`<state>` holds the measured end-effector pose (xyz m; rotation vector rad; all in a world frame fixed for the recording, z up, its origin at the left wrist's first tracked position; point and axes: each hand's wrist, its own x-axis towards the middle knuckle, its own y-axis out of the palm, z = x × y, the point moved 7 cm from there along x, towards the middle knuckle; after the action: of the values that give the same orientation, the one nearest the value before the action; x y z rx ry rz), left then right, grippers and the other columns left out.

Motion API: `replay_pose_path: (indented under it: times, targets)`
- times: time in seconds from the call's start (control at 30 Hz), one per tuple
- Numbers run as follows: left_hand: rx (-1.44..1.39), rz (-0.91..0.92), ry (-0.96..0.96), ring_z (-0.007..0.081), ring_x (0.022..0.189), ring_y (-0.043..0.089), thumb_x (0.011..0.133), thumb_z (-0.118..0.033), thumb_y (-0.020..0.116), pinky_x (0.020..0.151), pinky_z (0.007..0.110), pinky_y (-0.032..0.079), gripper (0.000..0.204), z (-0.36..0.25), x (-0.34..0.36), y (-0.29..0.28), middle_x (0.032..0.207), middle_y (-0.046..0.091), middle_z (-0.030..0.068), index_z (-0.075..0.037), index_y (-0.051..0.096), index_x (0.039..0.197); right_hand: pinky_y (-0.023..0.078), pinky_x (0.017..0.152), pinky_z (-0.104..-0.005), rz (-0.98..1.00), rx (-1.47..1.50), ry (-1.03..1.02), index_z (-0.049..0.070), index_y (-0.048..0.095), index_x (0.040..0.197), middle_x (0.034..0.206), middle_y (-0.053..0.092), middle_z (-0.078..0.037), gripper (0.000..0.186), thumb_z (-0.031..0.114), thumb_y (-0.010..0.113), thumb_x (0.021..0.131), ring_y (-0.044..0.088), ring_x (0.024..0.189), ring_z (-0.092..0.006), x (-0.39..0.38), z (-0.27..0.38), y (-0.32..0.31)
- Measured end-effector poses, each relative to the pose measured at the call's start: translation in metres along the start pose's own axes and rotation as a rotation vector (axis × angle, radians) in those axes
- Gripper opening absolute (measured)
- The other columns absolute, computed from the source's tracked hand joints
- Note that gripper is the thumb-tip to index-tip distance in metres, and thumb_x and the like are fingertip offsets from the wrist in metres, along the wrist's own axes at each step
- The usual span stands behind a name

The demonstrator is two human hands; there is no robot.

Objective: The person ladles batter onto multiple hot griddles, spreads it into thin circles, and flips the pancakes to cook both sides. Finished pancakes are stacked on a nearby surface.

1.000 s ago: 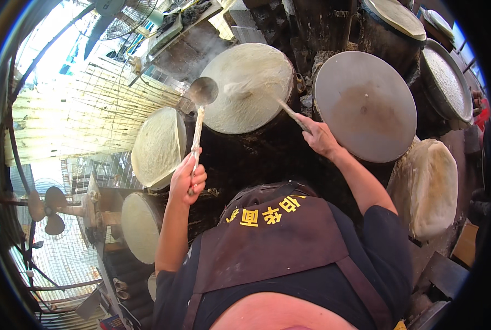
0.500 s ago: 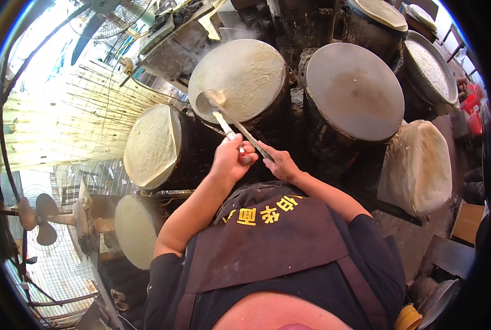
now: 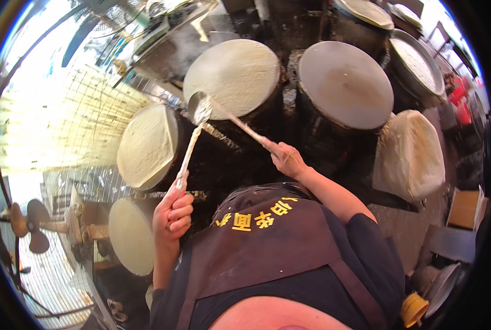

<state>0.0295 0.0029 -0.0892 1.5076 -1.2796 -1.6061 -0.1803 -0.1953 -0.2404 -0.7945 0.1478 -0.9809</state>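
Pale mesh wall (image 3: 47, 126), frame left, head view. Fingers of my left hand (image 3: 172, 215) wrap a ladle (image 3: 192, 145), bowl upper centre at a pale-coated round plate (image 3: 234, 77); my right-hand (image 3: 288, 159) fingers clasp a stick (image 3: 240, 122), tip near that bowl.

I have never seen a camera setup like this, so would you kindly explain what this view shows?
Certainly. There is no robot: these are a person's two bare hands, seen from above by a wide fisheye camera worn on the head, so straight edges bend. The left hand holds a ladle by its pale handle. The right hand holds a stick-like tool, its far end near the ladle's bowl. Beyond lies a round, pale-coated plate; to its right, a greyer round plate; lower left, a pale sheet on another round surface.
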Motion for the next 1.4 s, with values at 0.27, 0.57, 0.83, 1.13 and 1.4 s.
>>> replay_pose_path:
  times: [0.27, 0.57, 0.83, 1.13, 1.4]
  targets:
    - [0.025, -0.053, 0.025, 0.0071, 0.049, 0.035, 0.105, -0.022, 0.026, 0.036, 0.022, 0.038, 0.041, -0.004, -0.028, -0.008, 0.070, 0.034, 0.0004, -0.021, 0.026, 0.146, 0.050, 0.081, -0.0438, -0.029, 0.067, 0.026, 0.018, 0.047, 0.137, 0.095, 0.064, -0.021, 0.056, 0.008, 0.056, 0.082, 0.062, 0.088, -0.0380, -0.036, -0.020, -0.035]
    - [0.104, -0.091, 0.015, 0.0063, 0.046, 0.031, 0.105, -0.022, 0.027, 0.032, 0.020, 0.032, 0.040, -0.001, -0.038, -0.004, 0.067, 0.032, 0.0000, -0.022, 0.026, 0.145, 0.039, 0.037, -0.0245, -0.497, 0.282, 0.597, 0.019, 0.044, 0.142, 0.065, 0.052, -0.001, 0.054, 0.007, 0.051, 0.089, 0.044, 0.043, -0.0074, -0.138, -0.063, -0.129]
    - [0.171, -0.148, 0.008, 0.0056, 0.042, 0.029, 0.104, -0.018, 0.031, 0.029, 0.019, 0.027, 0.039, 0.001, -0.043, -0.013, 0.066, 0.032, -0.0003, -0.024, 0.030, 0.143, 0.039, 0.037, -0.0233, -0.388, 0.494, 0.730, 0.020, 0.039, 0.144, 0.067, 0.051, -0.002, 0.055, 0.006, 0.047, 0.092, 0.044, 0.044, -0.0064, -0.151, -0.040, -0.122]
    - [0.321, -0.150, 0.000, 0.0011, 0.047, 0.028, 0.102, -0.016, 0.042, 0.031, 0.015, 0.024, 0.034, 0.003, -0.047, -0.031, 0.069, 0.035, -0.0031, -0.023, 0.039, 0.135, 0.036, 0.037, -0.0189, -0.089, 0.632, 0.402, 0.012, 0.037, 0.145, 0.072, 0.054, -0.002, 0.056, 0.001, 0.046, 0.091, 0.042, 0.043, -0.0040, -0.076, 0.032, -0.061]
    - [0.293, -0.143, 0.214, 0.0009, 0.047, 0.031, 0.100, -0.019, 0.048, 0.032, 0.015, 0.029, 0.042, -0.002, -0.095, -0.063, 0.069, 0.038, -0.0033, -0.021, 0.034, 0.140, 0.049, 0.060, -0.0294, 0.344, 0.372, -0.445, 0.005, 0.052, 0.132, 0.094, 0.068, -0.008, 0.053, -0.005, 0.061, 0.081, 0.057, 0.064, -0.0133, 0.010, 0.221, 0.028]
